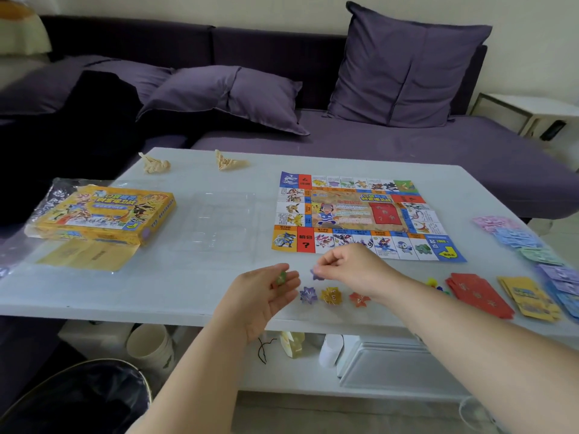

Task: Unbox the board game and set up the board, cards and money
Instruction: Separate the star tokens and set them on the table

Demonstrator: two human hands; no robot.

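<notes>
The game board (363, 216) lies unfolded flat on the white table (156, 292). My left hand (266, 299) holds a small green token (281, 278) in its curled fingers near the front edge. My right hand (351, 266) pinches a purple star-shaped token (317, 274) just above the table. Below it sit a purple token (308, 295), a yellow token (331, 295) and an orange token (359, 299) in a row. Red cards (479, 294) and yellow cards (529, 299) lie at the right. Money stacks (517, 236) run along the right edge.
The yellow game box (100, 214) rests on plastic wrap at the left, with a yellow sheet (84, 255) in front. A clear plastic tray (219, 223) lies mid-table. Two crumpled paper bits (156, 164) sit at the back. A purple sofa with cushions (404, 70) stands behind.
</notes>
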